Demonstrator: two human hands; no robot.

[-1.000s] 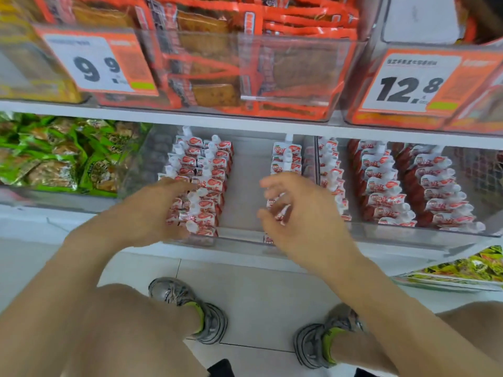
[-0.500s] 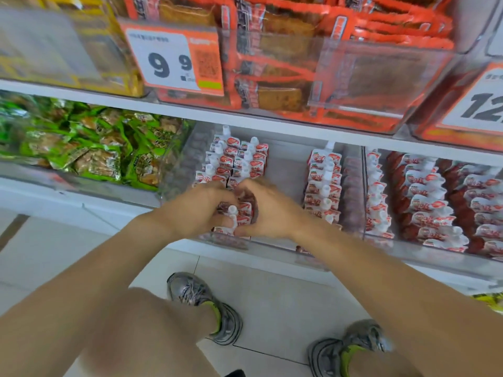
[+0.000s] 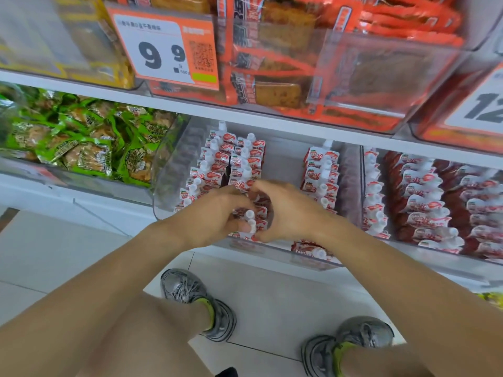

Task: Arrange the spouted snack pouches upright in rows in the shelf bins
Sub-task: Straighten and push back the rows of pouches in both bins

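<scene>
Both hands meet at the front of the clear bin (image 3: 168,186) on the lower shelf. The left hand (image 3: 215,213) has its fingers curled round the front pouches (image 3: 251,223) of the left-hand rows, thumb near a white spout. The right hand (image 3: 288,213) cups the same cluster from the other side, fingers bent against it; the hands cover the contact, so it probably pinches a pouch, though that is not certain. Behind them the two rows of pouches (image 3: 234,159) stand upright, spouts up, running to the back of the bin. A third row (image 3: 321,172) stands apart toward the bin's right wall, with one pouch (image 3: 313,250) lying flat at its front. The neighbouring bin (image 3: 435,197) to the right holds more spouted pouches. Green snack packs (image 3: 81,142) fill the bin to the left, and a price tag (image 3: 166,47) hangs on the shelf above.
</scene>
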